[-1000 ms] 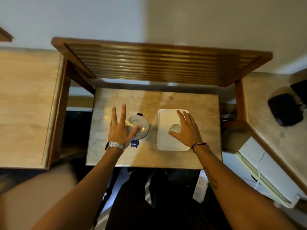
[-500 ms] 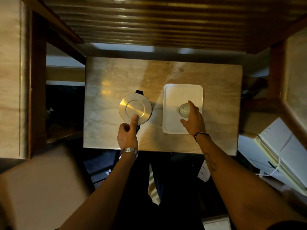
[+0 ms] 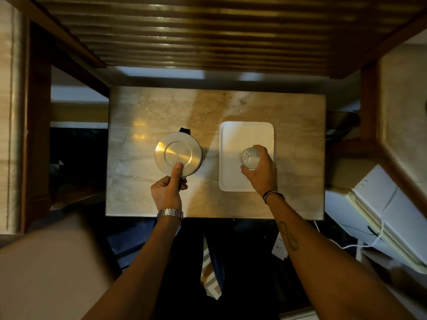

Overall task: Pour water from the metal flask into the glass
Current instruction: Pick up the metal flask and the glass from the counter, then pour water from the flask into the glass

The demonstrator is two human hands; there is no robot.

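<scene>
The metal flask (image 3: 178,154) stands upright on the small stone-topped table (image 3: 147,116), seen from straight above as a round shiny lid with a black spout at its far side. My left hand (image 3: 168,192) grips the flask's handle at the near side, thumb resting on the lid's rim. The clear glass (image 3: 248,157) is on or just above the white rectangular tray (image 3: 245,132), tilted toward the left. My right hand (image 3: 262,169) is wrapped around it from the right.
A slatted wooden shelf (image 3: 208,31) overhangs the table's far edge. Stone counters flank the table on the left (image 3: 9,112) and right (image 3: 406,107). White boxes with a cable (image 3: 388,215) lie low at the right. A blurred beige surface (image 3: 50,269) fills the lower left.
My left hand moved from the flask's left side to its handle and closed on it. My right hand closed around the glass and tipped it. The view moved closer over the table.
</scene>
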